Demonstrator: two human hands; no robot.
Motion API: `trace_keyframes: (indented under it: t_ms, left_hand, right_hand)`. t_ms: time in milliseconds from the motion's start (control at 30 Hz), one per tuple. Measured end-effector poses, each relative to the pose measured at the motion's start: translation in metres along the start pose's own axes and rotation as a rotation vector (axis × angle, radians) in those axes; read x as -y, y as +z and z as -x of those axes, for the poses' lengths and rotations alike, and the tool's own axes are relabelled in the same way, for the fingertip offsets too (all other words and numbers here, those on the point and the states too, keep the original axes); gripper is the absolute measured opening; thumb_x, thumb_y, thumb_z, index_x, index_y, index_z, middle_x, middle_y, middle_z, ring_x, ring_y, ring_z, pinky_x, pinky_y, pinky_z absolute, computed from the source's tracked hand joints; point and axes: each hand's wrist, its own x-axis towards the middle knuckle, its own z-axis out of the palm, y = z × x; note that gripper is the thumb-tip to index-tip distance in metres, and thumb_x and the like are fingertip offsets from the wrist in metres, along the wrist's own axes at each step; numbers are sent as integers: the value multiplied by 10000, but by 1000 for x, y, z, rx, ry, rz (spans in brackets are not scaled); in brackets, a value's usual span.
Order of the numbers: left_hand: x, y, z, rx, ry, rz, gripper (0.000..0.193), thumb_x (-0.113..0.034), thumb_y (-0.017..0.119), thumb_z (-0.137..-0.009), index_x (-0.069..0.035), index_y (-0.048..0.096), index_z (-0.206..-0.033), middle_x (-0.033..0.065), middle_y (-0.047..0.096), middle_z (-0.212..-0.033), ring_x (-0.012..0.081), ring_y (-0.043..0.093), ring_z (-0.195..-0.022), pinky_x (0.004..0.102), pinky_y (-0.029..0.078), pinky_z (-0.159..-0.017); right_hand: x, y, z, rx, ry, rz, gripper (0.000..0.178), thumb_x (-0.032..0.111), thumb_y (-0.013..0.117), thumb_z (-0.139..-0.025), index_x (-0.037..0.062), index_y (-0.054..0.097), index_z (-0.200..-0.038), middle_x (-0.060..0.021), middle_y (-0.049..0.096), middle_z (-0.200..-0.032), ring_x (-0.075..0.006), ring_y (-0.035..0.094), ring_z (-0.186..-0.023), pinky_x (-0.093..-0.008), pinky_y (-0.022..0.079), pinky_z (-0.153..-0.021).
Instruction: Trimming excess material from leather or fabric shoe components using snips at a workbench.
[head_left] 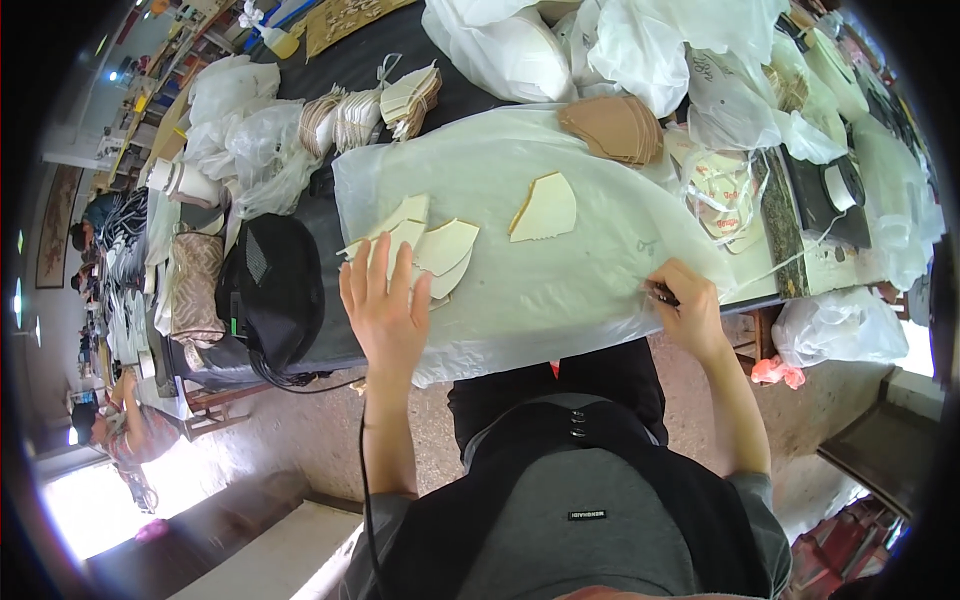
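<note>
Head view: a worktable is seen from above, covered at its near part by a sheet of clear plastic [560, 200]. The left hand [385, 310] is laid flat and open on the sheet, fingers spread, holding nothing; its fingertips rest on a small fan of cream cut pieces [425, 245]. One more cream piece [545, 208] lies apart near the middle of the sheet. The right hand [690, 305] is closed around a dark pen [664, 294] at the sheet's near edge, close to the table's corner.

Behind the sheet a stack of tan pieces [615, 128] is set, and farther left bundles of pale pieces [370, 110] are tied together. White plastic bags [600, 45] are heaped along the far side and to the right, crowding the work area. A black bag [275, 285] sits at the table's left end beside a patterned purse [195, 285]. A dark cable [362, 450] hangs down past the left forearm.

The floor [300, 430] below is bare concrete, and another bag [840, 325] rests by the table leg. At the far left another person [125, 425] is seated, strongly distorted by the lens. The pen's tip is hidden by the fingers, and what looks like a small mark on the plastic near it cannot be made out clearly.
</note>
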Motion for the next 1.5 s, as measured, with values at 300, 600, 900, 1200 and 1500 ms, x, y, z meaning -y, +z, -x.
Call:
trace_keyframes:
  t_ms: [300,600,900,1200,1500]
  left_hand:
    - [-104,74,-59,146,51,557,430,-197,697,-881,-15,596,-1258,177,622,-1247,358,565,-1206,433,468,-1004]
    - [-102,59,-51,171,273,690,230,-155,678,-887,-29,654,-1078,140,660,-1188,338,603,-1162,431,489,-971]
    - [-84,19,-11,-37,238,856,179,-110,706,-829,-17,672,-977,115,678,-1086,343,638,-1042,446,505,-891]
    - [-76,-2,39,-15,25,895,103,-27,628,-872,10,678,-955,158,699,-1014,329,671,-903,397,532,-805]
    - [-142,-47,8,-78,27,1169,130,-74,664,-893,10,664,-992,120,680,-958,230,653,-854,332,513,-735]
  right_hand:
    - [18,-8,-19,19,124,-263,82,4,628,-890,15,624,-970,-96,615,-747,-211,601,-659,-317,468,-621]
    - [3,-49,31,40,-137,-103,350,-13,735,-762,61,661,-1097,-82,599,-1059,-206,641,-811,-332,514,-689]
    - [-9,-53,29,-520,219,-349,98,67,617,-932,-15,629,-879,-23,606,-720,-85,556,-655,-246,436,-591]
    - [-108,-80,63,-343,160,392,160,99,677,-831,45,655,-981,-138,651,-1072,-362,652,-906,-436,527,-744]
    - [77,-54,36,43,-406,123,135,62,660,-721,103,631,-846,-79,651,-723,-295,676,-693,-423,528,-599]
